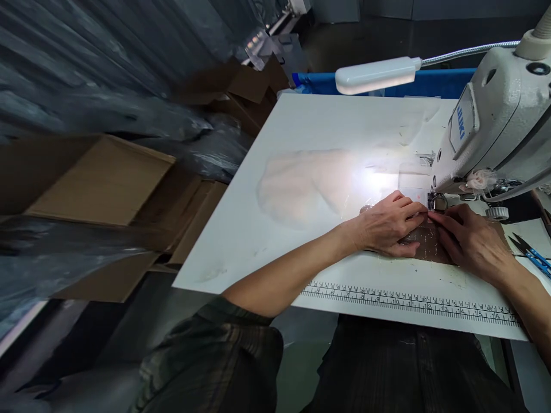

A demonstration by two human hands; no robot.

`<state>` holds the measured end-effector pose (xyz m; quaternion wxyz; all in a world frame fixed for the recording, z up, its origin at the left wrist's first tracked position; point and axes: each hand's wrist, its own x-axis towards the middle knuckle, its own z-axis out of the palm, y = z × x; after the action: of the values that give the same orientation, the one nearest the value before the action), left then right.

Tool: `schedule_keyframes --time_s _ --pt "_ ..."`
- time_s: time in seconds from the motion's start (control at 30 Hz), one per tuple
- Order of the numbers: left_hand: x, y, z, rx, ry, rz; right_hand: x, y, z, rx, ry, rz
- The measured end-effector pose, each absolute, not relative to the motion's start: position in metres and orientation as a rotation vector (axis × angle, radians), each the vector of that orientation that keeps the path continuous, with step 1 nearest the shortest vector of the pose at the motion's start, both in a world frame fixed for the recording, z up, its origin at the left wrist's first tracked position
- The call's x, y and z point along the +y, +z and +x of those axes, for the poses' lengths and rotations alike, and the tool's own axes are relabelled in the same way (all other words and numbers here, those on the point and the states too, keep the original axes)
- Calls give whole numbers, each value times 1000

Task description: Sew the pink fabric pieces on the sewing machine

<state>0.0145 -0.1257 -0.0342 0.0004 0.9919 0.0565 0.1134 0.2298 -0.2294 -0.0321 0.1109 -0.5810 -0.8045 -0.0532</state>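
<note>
Under the head of a white sewing machine (pixel 495 126), both hands meet close to the presser foot (pixel 431 201). My left hand (pixel 391 225) rests on the table from the left, fingers drawn together and pointing right, the thumb lower down. My right hand (pixel 476 238) comes in from the right, thumb and fingers pinched close to the left fingertips. Whatever lies between the fingertips is tiny and mostly hidden; a pinkish edge shows there. Beneath the hands is a flat brown surface (pixel 426 244) strewn with thread bits.
Blue-handled snips (pixel 531 255) lie right of my right hand. A printed ruler (pixel 408 304) runs along the front edge of the white table (pixel 258 252). A lamp (pixel 379 74) hangs over the back. Open cardboard boxes (pixel 99 183) and plastic sheeting stand at left.
</note>
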Motion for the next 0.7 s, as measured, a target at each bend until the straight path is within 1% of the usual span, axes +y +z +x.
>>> schedule_keyframes --time_s 0.13,0.4,0.5,0.7 --pt "-125 -30 15 240 281 3102 -230 -31 230 -2363 -172 -1646" --pt "-124 -27 15 330 242 3070 -228 -29 226 -2358 -153 -1759" --pt "-123 -27 16 349 239 3075 -228 -28 229 -2317 -21 -1752" --pt "-120 -30 18 392 245 3049 -226 -12 243 -2122 410 -1697"
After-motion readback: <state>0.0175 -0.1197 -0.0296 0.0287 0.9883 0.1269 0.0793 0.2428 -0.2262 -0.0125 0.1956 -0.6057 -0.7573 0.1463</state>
